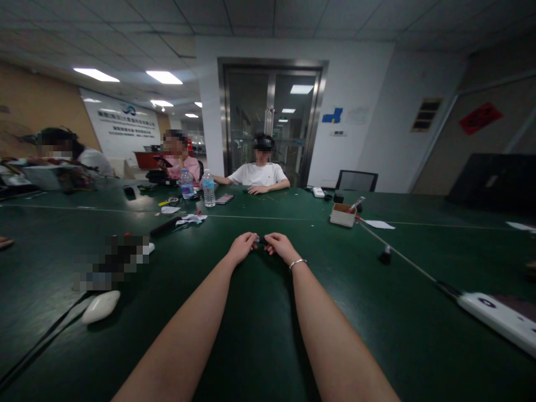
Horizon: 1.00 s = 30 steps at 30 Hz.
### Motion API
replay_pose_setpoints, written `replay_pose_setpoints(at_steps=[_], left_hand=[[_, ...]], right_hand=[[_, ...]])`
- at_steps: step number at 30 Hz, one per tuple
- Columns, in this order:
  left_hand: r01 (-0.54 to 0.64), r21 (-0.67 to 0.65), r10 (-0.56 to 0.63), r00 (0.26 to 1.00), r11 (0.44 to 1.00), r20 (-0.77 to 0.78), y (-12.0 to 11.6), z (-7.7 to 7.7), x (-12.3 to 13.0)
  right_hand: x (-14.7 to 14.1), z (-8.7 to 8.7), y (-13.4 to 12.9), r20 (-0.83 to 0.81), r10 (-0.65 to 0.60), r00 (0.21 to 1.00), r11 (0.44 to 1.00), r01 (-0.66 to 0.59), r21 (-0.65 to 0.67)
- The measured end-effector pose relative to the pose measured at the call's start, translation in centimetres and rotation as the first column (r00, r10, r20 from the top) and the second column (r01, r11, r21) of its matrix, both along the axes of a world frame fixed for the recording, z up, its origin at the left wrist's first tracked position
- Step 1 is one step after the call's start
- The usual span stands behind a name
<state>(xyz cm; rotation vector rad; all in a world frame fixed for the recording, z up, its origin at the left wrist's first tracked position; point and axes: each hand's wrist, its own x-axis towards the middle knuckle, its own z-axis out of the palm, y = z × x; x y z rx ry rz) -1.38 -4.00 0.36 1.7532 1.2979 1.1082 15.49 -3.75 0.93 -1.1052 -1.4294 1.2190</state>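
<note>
the left forearm (188, 329) and right forearm (333, 329) reach forward, bare, slanting inward toward each other. the left hand (242, 249) and right hand (282, 248) sit close together, just apart, fingers curled in a pinch, the backs turned mostly upward.

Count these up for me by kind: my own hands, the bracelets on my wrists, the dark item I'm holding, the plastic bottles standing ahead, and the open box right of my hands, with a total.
Your left hand and right hand: 2
Silver bracelet: 1
Small dark item, apparently: 1
Plastic bottles: 2
Open box: 1
Total: 7
</note>
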Motion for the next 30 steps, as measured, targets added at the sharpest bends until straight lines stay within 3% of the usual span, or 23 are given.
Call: replay_pose_setpoints(at_steps=[30], left_hand=[[0.026, 0.06, -0.024, 0.999, 0.998, -0.034, 0.02, 0.09, 0.0]], right_hand=[[0.04, 0.01, 0.03, 0.002, 0.002, 1.0, 1.0, -0.002, -0.003]])
